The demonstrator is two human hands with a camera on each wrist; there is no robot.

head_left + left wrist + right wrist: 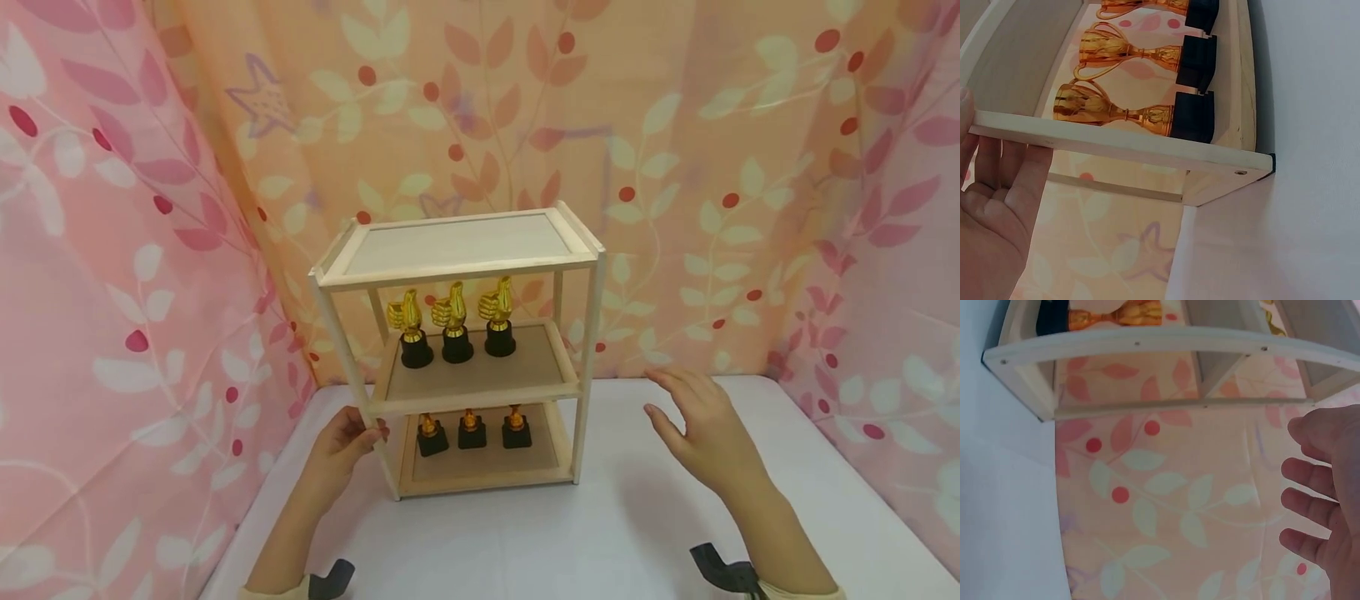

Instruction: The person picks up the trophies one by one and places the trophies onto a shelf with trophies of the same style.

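Where pink and orange leaf-printed curtains (112,275) closed in a white surface (600,533), a small wooden shelf rack (457,250) stood between the two hands. The left hand (347,442) grasped the rack's front left post, fingers curled round it. The right hand (701,429) hovered released, fingers spread, well apart from the rack's right side. Gold thumbs-up trophies (453,321) and smaller gold cups (471,429) lined its shelves.
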